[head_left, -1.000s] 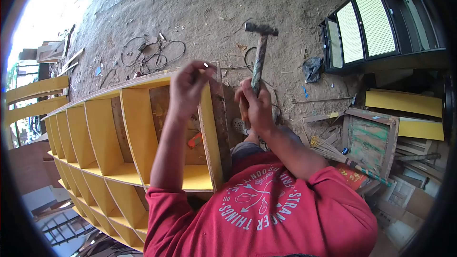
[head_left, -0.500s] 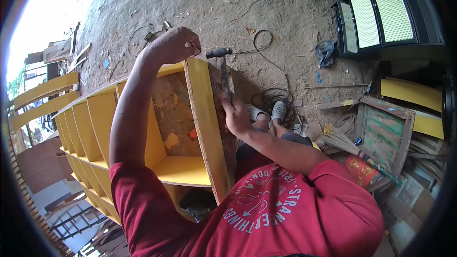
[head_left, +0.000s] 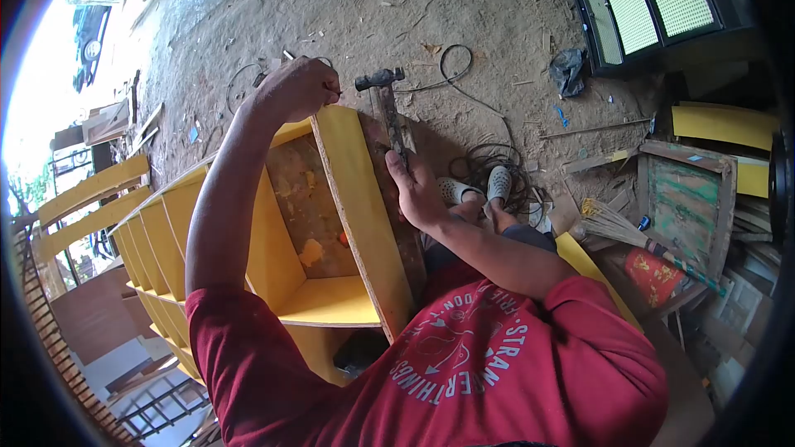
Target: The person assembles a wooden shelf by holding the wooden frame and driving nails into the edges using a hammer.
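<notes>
My left hand [head_left: 308,87] is closed in a pinch at the top corner of the yellow shelf unit [head_left: 354,190]. Something small and dark shows at its fingertips, too small to make out. My right hand [head_left: 421,192] is wrapped round the handle of a hammer [head_left: 389,116], beside the unit's end panel. The hammer head is up, a little to the right of my left hand and apart from it. Compartments of the unit run away to the left.
Cables [head_left: 497,157] lie looped on the dirt floor near my feet in grey clogs [head_left: 498,185]. A black cabinet [head_left: 629,50] with pale woven panels stands at the upper right. Below it are a green-stained framed board [head_left: 683,203], a brush-like bundle [head_left: 617,223] and wood scraps.
My left hand has come to the unit's top corner. The hammer has moved left and down from its raised position, towards my left hand. The view has also shifted.
</notes>
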A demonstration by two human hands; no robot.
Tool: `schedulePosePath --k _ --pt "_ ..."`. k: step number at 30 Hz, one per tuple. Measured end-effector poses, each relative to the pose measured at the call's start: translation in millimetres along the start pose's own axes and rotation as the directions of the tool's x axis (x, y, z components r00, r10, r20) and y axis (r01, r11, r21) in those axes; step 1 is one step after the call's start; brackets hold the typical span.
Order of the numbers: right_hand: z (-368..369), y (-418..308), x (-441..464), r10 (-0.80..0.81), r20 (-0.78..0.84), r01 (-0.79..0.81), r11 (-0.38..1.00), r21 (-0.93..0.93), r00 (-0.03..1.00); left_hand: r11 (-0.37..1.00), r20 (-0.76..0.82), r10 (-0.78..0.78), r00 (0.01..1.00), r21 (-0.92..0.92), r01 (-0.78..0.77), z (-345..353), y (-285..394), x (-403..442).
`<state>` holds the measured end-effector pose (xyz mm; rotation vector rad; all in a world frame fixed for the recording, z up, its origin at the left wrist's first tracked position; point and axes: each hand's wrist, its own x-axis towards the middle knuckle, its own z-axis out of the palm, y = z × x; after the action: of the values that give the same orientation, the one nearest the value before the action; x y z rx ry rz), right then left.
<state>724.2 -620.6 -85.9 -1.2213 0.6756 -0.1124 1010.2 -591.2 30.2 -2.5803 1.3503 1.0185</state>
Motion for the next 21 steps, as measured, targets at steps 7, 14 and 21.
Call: schedulePosePath --k 7,14,21 --pt "7.9 -0.2 2.7 -0.034 -0.03 0.038 0.988 0.151 0.999 0.999 -0.022 0.005 1.0 0.054 -0.003 -1.9 7.1 -6.8" --pt "13.3 -3.4 -1.3 -0.057 -0.038 0.063 0.983 0.173 0.998 0.992 -0.07 0.063 0.996 0.113 -0.055 -2.8 13.0 -12.5" --pt "22.2 13.9 1.4 -0.167 -0.083 0.169 0.986 0.016 0.983 0.995 -0.08 0.038 0.996 0.095 -0.031 2.5 7.3 -9.4"
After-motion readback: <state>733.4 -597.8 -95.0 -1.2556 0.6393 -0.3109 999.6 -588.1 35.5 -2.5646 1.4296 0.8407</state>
